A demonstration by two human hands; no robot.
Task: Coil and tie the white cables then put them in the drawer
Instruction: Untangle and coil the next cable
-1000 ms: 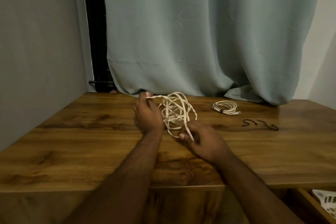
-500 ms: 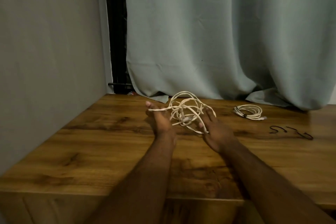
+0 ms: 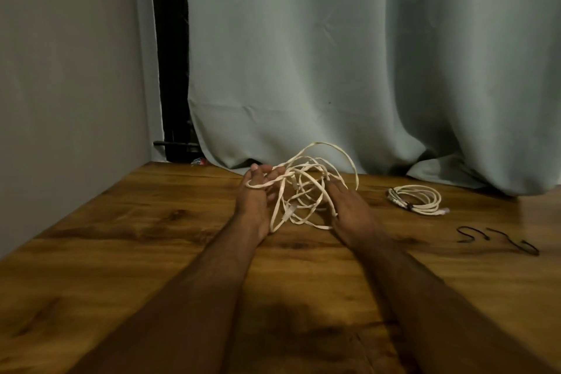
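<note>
A wooden surface (image 3: pixel 127 252) runs back to a grey wall on one side and a pale blue-grey curtain (image 3: pixel 334 55) hanging behind it. The fingers (image 3: pixel 258 171) of the left hand (image 3: pixel 253 200) are raised and loosely bent, with a strand of the loose white cable (image 3: pixel 306 188) looped across them near the knuckles. The right hand (image 3: pixel 349 212) lies with its fingers (image 3: pixel 334 188) stretched forward into the tangle, touching strands; whether they pinch any I cannot tell. The tangle sits between the two hands, its loops partly lifted above the wood, one wide loop arching toward the curtain. To the right, well apart, a coiled white cable (image 3: pixel 417 199) lies flat near the curtain's hem. Nearer the right edge lie thin black ties (image 3: pixel 498 241), curled on the wood.
</note>
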